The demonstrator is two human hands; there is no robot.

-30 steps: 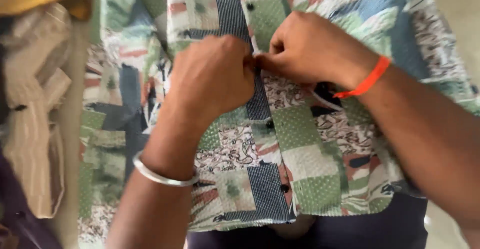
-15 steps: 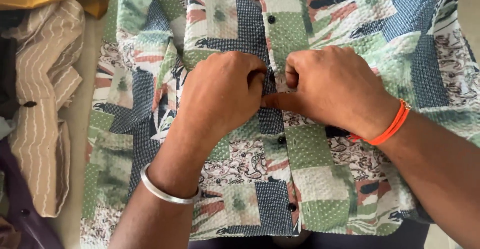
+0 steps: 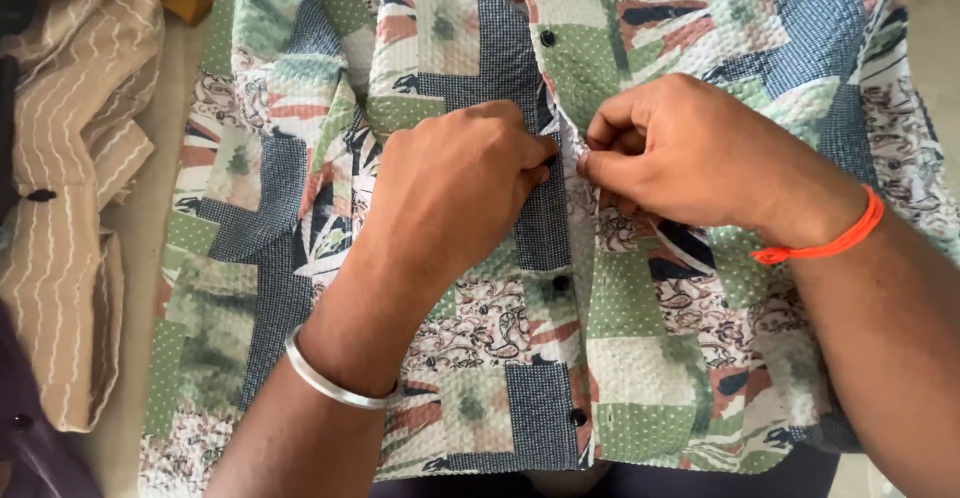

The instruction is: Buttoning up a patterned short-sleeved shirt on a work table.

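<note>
A patchwork-print shirt (image 3: pixel 640 358) in green, navy and white lies spread flat, front up, filling most of the view. The person's left hand (image 3: pixel 455 193) and right hand (image 3: pixel 690 153) meet at the button placket in the middle of the shirt, fingertips pinching the two front edges together, knuckles curled. A dark button (image 3: pixel 561 283) sits just below the hands. A silver bangle (image 3: pixel 335 383) circles the left wrist, an orange thread band (image 3: pixel 825 243) the right. A beige striped shirt (image 3: pixel 70 208) lies beside, to the left.
</note>
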